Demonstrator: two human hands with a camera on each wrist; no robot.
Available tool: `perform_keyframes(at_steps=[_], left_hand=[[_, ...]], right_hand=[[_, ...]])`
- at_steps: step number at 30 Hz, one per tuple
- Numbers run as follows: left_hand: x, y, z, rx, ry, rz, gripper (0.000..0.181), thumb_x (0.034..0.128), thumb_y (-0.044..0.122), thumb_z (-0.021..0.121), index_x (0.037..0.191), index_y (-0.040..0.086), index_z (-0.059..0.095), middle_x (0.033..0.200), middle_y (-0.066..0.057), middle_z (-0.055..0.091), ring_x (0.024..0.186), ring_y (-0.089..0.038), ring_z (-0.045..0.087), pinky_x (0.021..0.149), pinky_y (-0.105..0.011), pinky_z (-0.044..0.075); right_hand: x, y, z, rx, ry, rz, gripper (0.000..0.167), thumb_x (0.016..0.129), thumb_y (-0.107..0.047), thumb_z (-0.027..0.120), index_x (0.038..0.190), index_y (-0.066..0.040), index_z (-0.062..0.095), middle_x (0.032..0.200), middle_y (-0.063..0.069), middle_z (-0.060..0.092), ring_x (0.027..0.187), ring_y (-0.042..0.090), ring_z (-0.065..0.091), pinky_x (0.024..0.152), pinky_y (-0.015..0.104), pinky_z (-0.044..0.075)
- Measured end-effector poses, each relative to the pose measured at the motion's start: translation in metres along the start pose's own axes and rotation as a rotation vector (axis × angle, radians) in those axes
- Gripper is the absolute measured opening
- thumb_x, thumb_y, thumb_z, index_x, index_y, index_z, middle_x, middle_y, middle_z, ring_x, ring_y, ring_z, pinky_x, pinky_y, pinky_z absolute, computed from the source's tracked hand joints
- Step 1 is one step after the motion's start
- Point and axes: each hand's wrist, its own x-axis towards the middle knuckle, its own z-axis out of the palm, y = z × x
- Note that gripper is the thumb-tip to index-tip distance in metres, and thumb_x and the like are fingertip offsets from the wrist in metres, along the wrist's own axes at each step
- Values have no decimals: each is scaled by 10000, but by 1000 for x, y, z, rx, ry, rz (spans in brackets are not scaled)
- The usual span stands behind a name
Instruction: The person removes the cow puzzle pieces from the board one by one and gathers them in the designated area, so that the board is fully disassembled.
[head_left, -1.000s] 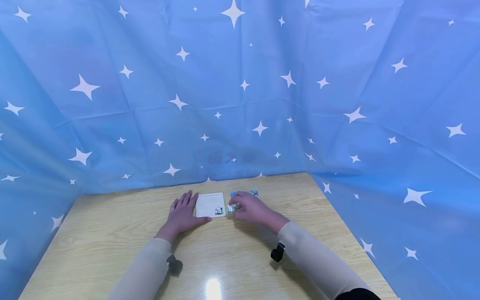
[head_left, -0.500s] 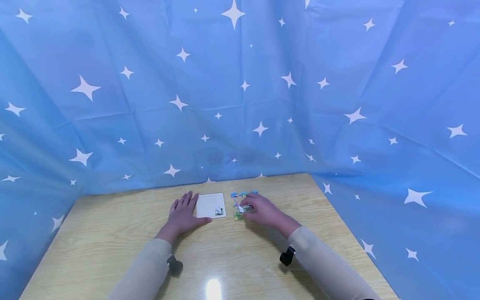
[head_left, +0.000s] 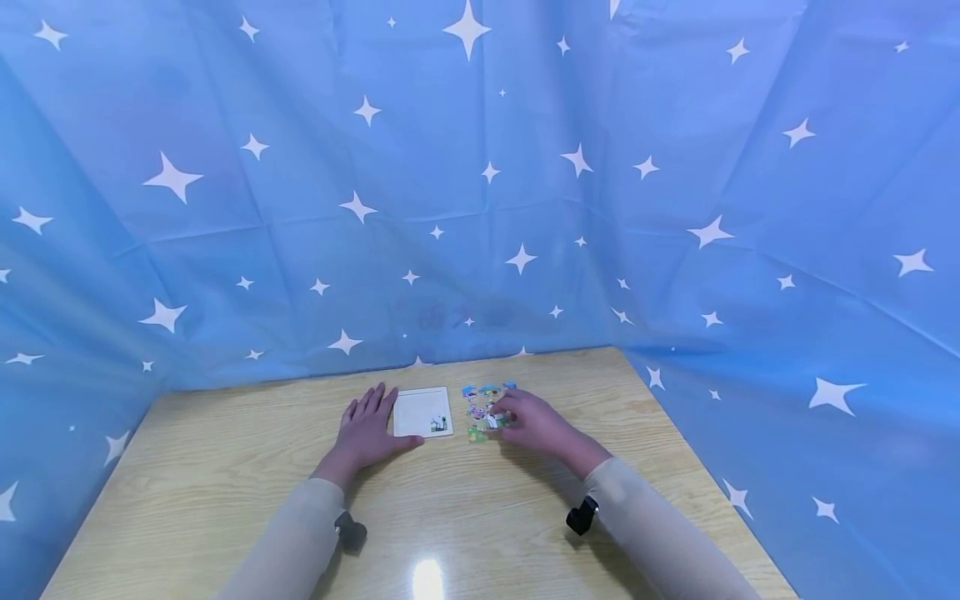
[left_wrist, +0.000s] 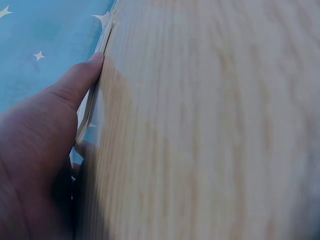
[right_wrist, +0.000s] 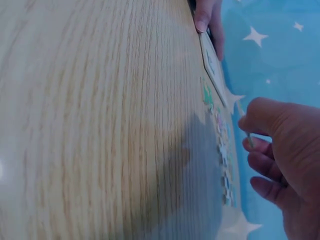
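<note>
A square white puzzle board (head_left: 416, 410) lies on the table, with one printed puzzle piece (head_left: 438, 423) in its front right corner. Spread fingers of my left hand (head_left: 366, 435) rest along the board's left side, and the thumb touches its front edge. My right hand (head_left: 536, 427) is over loose jigsaw pieces (head_left: 477, 412) right of the board. Between its thumb and fingertips it pinches a thin puzzle piece (right_wrist: 244, 122), seen edge-on and held above the table in the right wrist view. Some loose pieces are hidden behind the right hand.
The wooden table (head_left: 247, 467) extends around the board, its back edge close behind the pieces. A blue curtain (head_left: 450, 208) with white stars hangs behind and at both sides. A small black device is strapped at each wrist.
My right hand has moved right, away from the board's right edge and over the loose pieces, with the puzzle piece still pinched. The left hand and the board stay put.
</note>
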Motion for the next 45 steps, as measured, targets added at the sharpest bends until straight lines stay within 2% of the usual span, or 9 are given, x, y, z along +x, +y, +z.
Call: perform_keyframes(at_steps=[4, 9, 13, 18, 26, 31, 35, 38, 45], left_hand=[[-1, 1, 0, 0, -7, -4, 1256, 863, 833, 717, 1748, 51, 288, 1819, -260, 151, 1677, -488, 114, 1308, -712, 80], [0, 0, 1, 2, -10, -13, 1258, 863, 833, 716, 1755, 63, 277, 1827, -246, 137, 1683, -474, 102, 1314, -699, 68], [1, -1, 2, 2, -1, -7, 1271, 857, 856, 703, 1751, 57, 283, 1823, -255, 143, 1681, -479, 105, 1312, -705, 61], [0, 0, 1, 3, -10, -11, 1264, 863, 846, 709, 1754, 61, 278, 1823, -255, 140, 1682, -479, 100, 1314, -702, 59], [-1, 1, -1, 0, -6, -7, 1251, 870, 825, 721, 1752, 57, 278, 1819, -265, 147, 1678, -489, 108, 1310, -709, 71], [0, -2, 2, 4, 7, 1, 1263, 860, 869, 690, 1752, 69, 291, 1817, -264, 158, 1676, -488, 116, 1308, -712, 73], [1, 0, 1, 8, -3, -8, 1247, 868, 842, 707, 1756, 75, 284, 1822, -255, 150, 1681, -480, 112, 1311, -708, 74], [0, 3, -3, 7, -10, -15, 1231, 875, 798, 741, 1753, 65, 286, 1823, -252, 148, 1681, -481, 114, 1313, -708, 78], [-1, 3, -1, 3, 2, -9, 1248, 865, 821, 732, 1747, 54, 294, 1819, -262, 152, 1677, -486, 117, 1312, -707, 74]], right_hand=[[-2, 4, 2, -3, 7, -11, 330, 929, -93, 848, 1253, -108, 786, 1301, 64, 715, 1097, 223, 718, 973, 427, 620], [-4, 7, 1, -21, 32, -85, 321, 924, -46, 844, 1239, -76, 792, 1213, 52, 733, 1002, 191, 713, 895, 372, 625], [-5, 10, 1, -14, 23, -117, 328, 929, -23, 837, 1252, -64, 797, 1119, 40, 708, 944, 157, 666, 830, 337, 605], [-7, 14, 5, -2, 9, -102, 315, 943, -22, 822, 1255, -57, 795, 1106, 32, 701, 921, 116, 630, 815, 326, 586], [-9, 15, 10, 13, -6, -97, 261, 982, -50, 805, 1242, -79, 797, 1083, 25, 675, 911, 116, 609, 798, 338, 568], [-9, 15, 10, 30, -21, -75, 273, 983, -43, 800, 1255, -73, 793, 1084, 12, 669, 908, 118, 603, 791, 339, 559], [-8, 17, 10, 50, -39, -52, 263, 989, -45, 794, 1249, -85, 792, 1077, 5, 654, 905, 124, 594, 786, 330, 548], [-7, 18, 9, 48, -48, -44, 241, 999, -56, 790, 1235, -105, 791, 1084, 6, 648, 915, 124, 590, 795, 330, 544], [-6, 19, 8, 57, -64, -37, 248, 986, -39, 801, 1228, -89, 782, 1115, 30, 661, 952, 130, 600, 830, 357, 557]])
